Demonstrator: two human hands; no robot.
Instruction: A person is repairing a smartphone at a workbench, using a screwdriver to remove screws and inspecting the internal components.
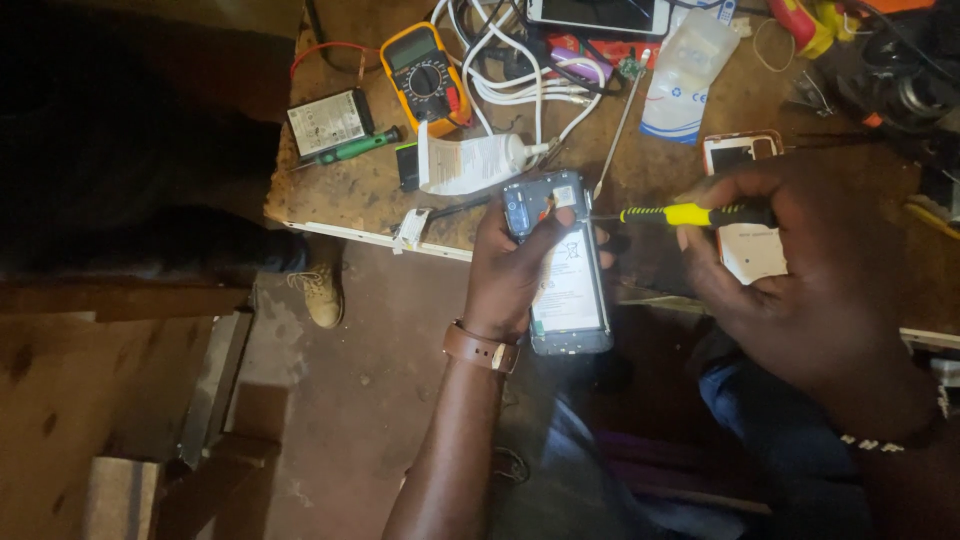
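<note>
My left hand (508,268) grips an opened phone (562,262) with its back cover off, the battery and circuit board showing. It holds the phone above the workbench's front edge, thumb resting on the upper part. My right hand (800,265) holds a yellow and black screwdriver (690,213). The screwdriver's thin tip points left and meets the phone's upper right corner. A brown strap watch (482,350) sits on my left wrist.
On the worn workbench (350,195) lie a yellow multimeter (425,75), a green screwdriver (350,150), a loose battery (328,122), white cables (515,75), a white tube (470,163), a plastic bottle (685,70) and another phone (745,200). A shoe (320,290) is on the floor.
</note>
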